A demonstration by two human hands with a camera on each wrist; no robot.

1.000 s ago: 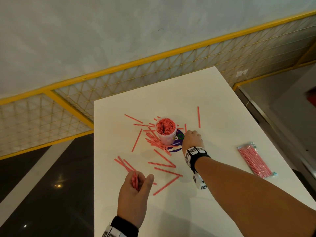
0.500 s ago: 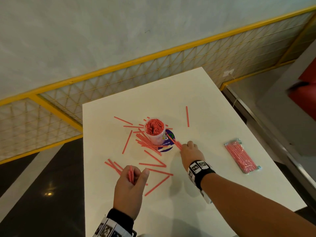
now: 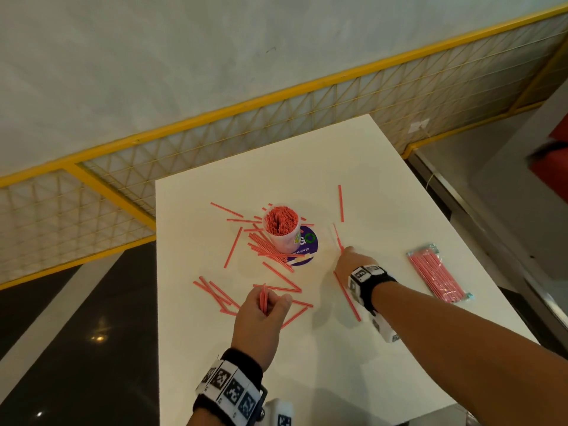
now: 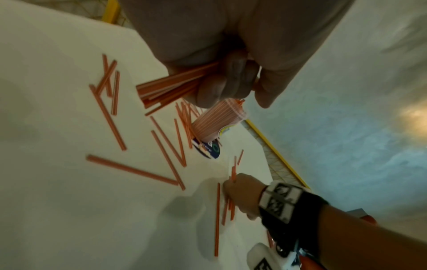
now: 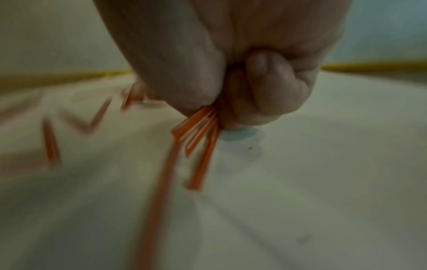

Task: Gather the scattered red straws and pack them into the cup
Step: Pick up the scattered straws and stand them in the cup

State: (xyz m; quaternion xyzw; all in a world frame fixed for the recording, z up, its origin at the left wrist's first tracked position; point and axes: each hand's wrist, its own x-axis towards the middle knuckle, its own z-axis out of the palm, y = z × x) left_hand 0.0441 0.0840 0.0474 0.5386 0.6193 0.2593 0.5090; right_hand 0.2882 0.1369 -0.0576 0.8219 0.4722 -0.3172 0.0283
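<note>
A: Right hand [image 3: 353, 265] first. State of the fingers [image 5: 272, 87]?

B: Curled tight, thumb against them, pinching a few red straws [image 5: 198, 131]. The straw ends fan out below the fingertips and angle down toward the desk [image 3: 399, 210]. One long straw [image 3: 347, 296] runs from under the hand back toward the wrist. Right wrist view is blurred, so the count is uncertain.

A: Position relative to the cup [image 3: 281, 232]?

B: Right of the cup, near it but apart. The held straws' far tips [image 3: 337, 238] point up past the cup's right side.

A: Left hand [image 3: 261, 315]?

B: Also clenched. Its fingers [image 4: 221, 87] wrap a small bundle [image 4: 166, 87], which sticks out both above and below the fist. The hand is in front of the cup, on the near side.

A: Cup contents?

B: Upright, packed with red straws on end. It stands on a dark purple round sticker [image 3: 304, 247], partly covering it.

A: Loose straws?

B: A dense pile [image 3: 267, 250] leans against the cup's left and near side. Several single ones lie left of the cup and more between the cup and the left hand, some crossing. One lone straw [image 3: 340, 202] lies right of the cup, further back.

A: Anything else?

B: A sealed clear packet of straws [image 3: 436, 275], well right of the cup, beyond the right wrist. A yellow-framed mesh railing [image 3: 276, 118] runs behind the desk.
</note>
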